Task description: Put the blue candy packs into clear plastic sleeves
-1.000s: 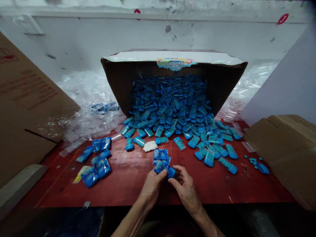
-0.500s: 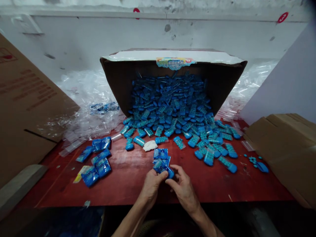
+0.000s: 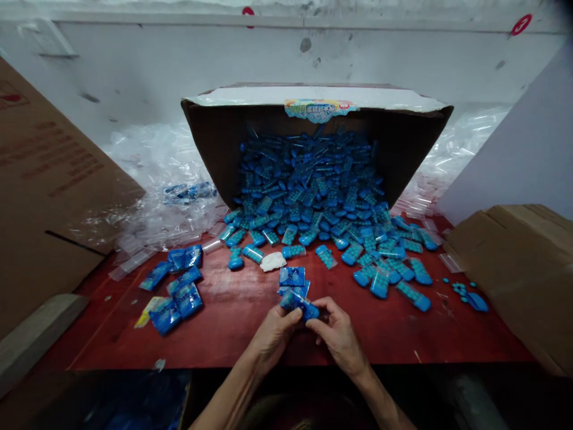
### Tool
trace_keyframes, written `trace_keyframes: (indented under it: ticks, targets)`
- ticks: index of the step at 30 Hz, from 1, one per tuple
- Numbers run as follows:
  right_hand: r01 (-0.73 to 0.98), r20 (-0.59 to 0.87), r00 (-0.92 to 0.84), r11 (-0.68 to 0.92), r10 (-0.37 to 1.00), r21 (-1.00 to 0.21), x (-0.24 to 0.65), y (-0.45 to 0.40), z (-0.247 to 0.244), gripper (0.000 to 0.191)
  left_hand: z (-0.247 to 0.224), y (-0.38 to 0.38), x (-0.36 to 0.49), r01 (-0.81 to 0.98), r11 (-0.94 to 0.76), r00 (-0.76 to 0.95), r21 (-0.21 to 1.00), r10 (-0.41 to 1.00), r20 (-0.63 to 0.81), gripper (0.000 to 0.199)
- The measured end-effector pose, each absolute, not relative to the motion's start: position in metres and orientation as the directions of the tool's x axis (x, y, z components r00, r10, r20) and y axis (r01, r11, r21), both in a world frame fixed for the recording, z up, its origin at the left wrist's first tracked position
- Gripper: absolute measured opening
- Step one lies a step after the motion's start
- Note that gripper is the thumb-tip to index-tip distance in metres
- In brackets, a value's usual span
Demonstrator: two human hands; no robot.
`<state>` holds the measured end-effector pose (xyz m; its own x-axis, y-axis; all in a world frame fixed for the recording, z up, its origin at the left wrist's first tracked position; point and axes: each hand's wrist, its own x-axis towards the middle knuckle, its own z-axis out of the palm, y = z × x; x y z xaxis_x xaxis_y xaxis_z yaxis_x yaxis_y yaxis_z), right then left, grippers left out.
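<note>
Left hand (image 3: 274,334) and right hand (image 3: 341,340) both pinch one bottle (image 3: 308,310). Packets (image 3: 292,276) just beyond at 12 o'clock; packet group (image 3: 188,300) at 9 o'clock; carton (image 3: 237,97) farther, at 12.

A white wall (image 3: 179,65), blotched with dark stains (image 3: 305,45), spans the back of my remote view, with a horizontal strip (image 3: 156,20) near its top and a red marker numbered 3 (image 3: 521,24) at upper right. Below, I see a worn red tabletop (image 3: 380,334) between a pale panel (image 3: 514,131) at right and deep shadow in front, under dim, cool light.
</note>
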<state>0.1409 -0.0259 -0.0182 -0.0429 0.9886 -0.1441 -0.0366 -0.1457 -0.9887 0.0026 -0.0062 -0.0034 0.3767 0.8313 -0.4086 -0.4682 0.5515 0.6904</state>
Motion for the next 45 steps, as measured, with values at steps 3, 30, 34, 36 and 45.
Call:
trace_keyframes:
  ticks: [3,30,34,36,45]
  targets:
    - [-0.139,-0.202,-0.07,-0.21,0.977,-0.968,0.14,-0.025,-0.018,0.022,-0.007,-0.006,0.002,-0.434,0.516,0.316,0.738,0.855,-0.412,0.018]
    - [0.461,0.114,-0.206,0.199,0.972,-0.865,0.137,0.014,-0.008,0.022,0.005,-0.002,-0.095,-0.785,0.163,-0.249,0.598,0.801,-0.544,0.024]
    - [0.777,0.098,-0.223,0.238,0.97,-0.583,0.135,0.052,-0.015,0.021,0.008,0.0,-0.127,-0.795,0.077,-0.355,0.602,0.745,-0.564,0.034]
    - [0.838,0.068,-0.219,0.223,0.973,-0.498,0.129,0.064,-0.023,0.016,0.006,-0.001,-0.118,-0.786,0.177,-0.282,0.592,0.75,-0.599,0.023]
    - [0.892,0.072,-0.188,0.201,0.98,-0.404,0.122,0.07,-0.035,0.012,-0.009,0.005,-0.025,-0.561,0.524,0.053,0.641,0.795,-0.604,0.017]
